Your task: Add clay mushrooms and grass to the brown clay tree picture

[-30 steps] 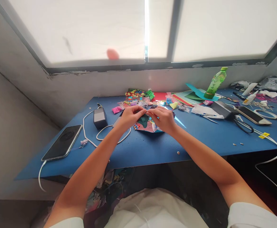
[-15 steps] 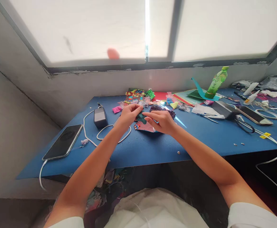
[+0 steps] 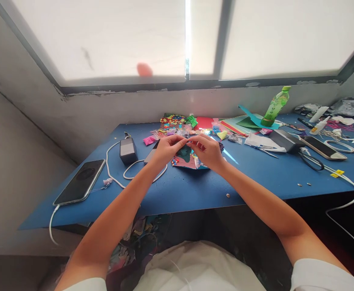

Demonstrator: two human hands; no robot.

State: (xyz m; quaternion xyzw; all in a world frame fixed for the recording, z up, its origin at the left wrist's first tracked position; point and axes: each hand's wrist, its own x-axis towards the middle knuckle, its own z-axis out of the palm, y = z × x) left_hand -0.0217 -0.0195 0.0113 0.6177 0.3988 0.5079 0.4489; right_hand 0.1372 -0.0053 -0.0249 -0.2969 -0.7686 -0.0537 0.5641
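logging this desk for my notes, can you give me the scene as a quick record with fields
surface: blue table
left hand: fingertips drawn together, close to the right's
right hand: fingers bent, fingertips meeting near the left's
by the hands: dark green piece just below the fingertips; exact grip unclear
beneath: pink sheet
left side: phone, dark box
right side: green bottle, another phone

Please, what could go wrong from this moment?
The left hand and right hand are close together at the dark green piece; if it is soft, a slip might dent it. The white cable passes beside the left forearm, which might snag it. The green bottle seems to stand on blue paper and might tip.
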